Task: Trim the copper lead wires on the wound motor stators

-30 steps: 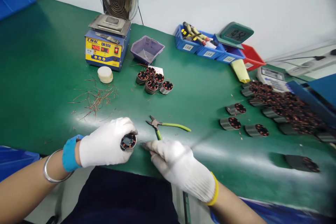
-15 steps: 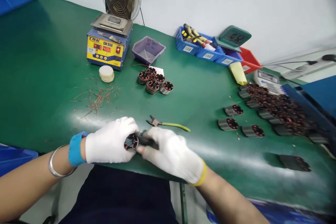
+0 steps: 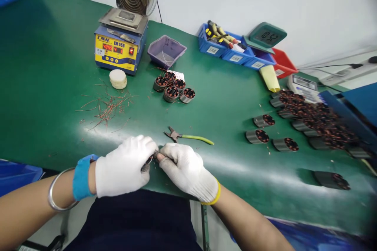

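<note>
My left hand (image 3: pixel 125 165), in a white glove with a blue band at the wrist, is wrapped round a motor stator (image 3: pixel 150 160). Most of that stator is hidden behind the fingers; only a sliver of its rim shows. My right hand (image 3: pixel 185 169), gloved in white with a yellow cuff, is closed in a pinch against the stator's right side. Whatever lies between its thumb and finger is too small to name. Just beyond the hands lie side cutters (image 3: pixel 196 138) with a green handle, their jaws open and no hand on them.
Copper wire scraps (image 3: pixel 109 106) are strewn left, near a round white block (image 3: pixel 118 79) and a solder pot (image 3: pixel 119 49). Several stators (image 3: pixel 171 94) cluster before a purple bin (image 3: pixel 167 51); many more (image 3: pixel 316 121) crowd the right. Blue tool bins (image 3: pixel 212 49) line the wall.
My left hand has turned the stator, so its open face no longer shows. The right hand has moved left against it, and its fingers have closed into a pinch.
</note>
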### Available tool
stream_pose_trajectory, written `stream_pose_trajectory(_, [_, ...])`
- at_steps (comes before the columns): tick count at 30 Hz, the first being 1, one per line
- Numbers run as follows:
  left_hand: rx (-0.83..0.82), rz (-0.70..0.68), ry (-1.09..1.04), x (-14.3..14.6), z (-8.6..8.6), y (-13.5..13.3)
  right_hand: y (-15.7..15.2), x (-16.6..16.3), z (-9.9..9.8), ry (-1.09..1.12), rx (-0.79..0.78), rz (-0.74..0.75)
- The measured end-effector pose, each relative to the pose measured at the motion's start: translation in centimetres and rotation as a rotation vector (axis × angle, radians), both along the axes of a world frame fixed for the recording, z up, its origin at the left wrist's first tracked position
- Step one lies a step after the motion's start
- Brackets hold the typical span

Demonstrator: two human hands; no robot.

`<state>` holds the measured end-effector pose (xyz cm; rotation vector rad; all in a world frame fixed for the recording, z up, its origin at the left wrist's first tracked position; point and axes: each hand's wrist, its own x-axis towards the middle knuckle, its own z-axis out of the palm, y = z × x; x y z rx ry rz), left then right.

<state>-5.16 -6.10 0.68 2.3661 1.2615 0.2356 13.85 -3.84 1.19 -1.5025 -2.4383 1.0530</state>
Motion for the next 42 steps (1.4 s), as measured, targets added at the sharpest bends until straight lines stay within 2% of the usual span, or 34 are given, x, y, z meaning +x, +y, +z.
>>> stream_pose_trajectory(6, [0.114, 0.052, -0.084, 0.7, -1.7, 0.0, 0.1, 0.2, 0.0, 0.024, 0.011, 0.063])
stream_pose_trajectory(11, [0.089, 0.004, -0.194, 0.2, -1.8, 0.1, 0.3, 0.5, -0.1, 0.057, 0.03, 0.094])
stream_pose_trajectory(14, [0.018, 0.043, -0.247, 0.2, -1.7, 0.1, -0.1, 0.5, -0.4, 0.053, 0.079, 0.119])
stream_pose_trajectory(16, [-0.036, 0.124, -0.27, 0.6, -1.7, 0.3, -0.7, 0.3, -0.6, 0.005, 0.169, 0.172])
stream_pose_trajectory(19, [-0.117, 0.248, -0.28, 1.3, -1.6, 0.8, -1.8, -0.2, -0.9, -0.131, 0.352, 0.331])
stream_pose_trajectory(22, [-0.183, 0.265, -0.316, 1.1, -1.0, 1.0, -2.6, -0.1, -1.0, -0.187, 0.505, 0.462])
stream_pose_trajectory(25, [-0.242, 0.228, -0.389, -0.4, -0.3, 0.8, -2.7, 0.8, -0.9, -0.101, 0.7, 0.421])
stream_pose_trajectory(28, [-0.191, 0.226, -0.328, -2.1, 0.4, 0.2, -2.4, 1.3, -0.5, -0.116, 0.827, 0.378])
stream_pose_trajectory(32, [-0.113, 0.179, -0.135, -2.4, 0.5, 0.0, -1.5, 0.3, -0.5, -0.293, 0.66, 0.413])
stream_pose_trajectory(36, [-0.099, 0.148, -0.077, -1.9, 0.0, 0.4, -1.1, -0.4, -1.1, -0.32, 0.565, 0.432])
stream_pose_trajectory(39, [-0.041, 0.125, -0.128, -2.1, -0.7, 0.2, -1.2, -0.2, -1.2, -0.157, 0.45, 0.335])
stream_pose_trajectory(42, [0.014, 0.165, -0.342, -2.3, -1.2, -0.3, -1.2, 0.0, -0.3, 0.197, 0.14, 0.134])
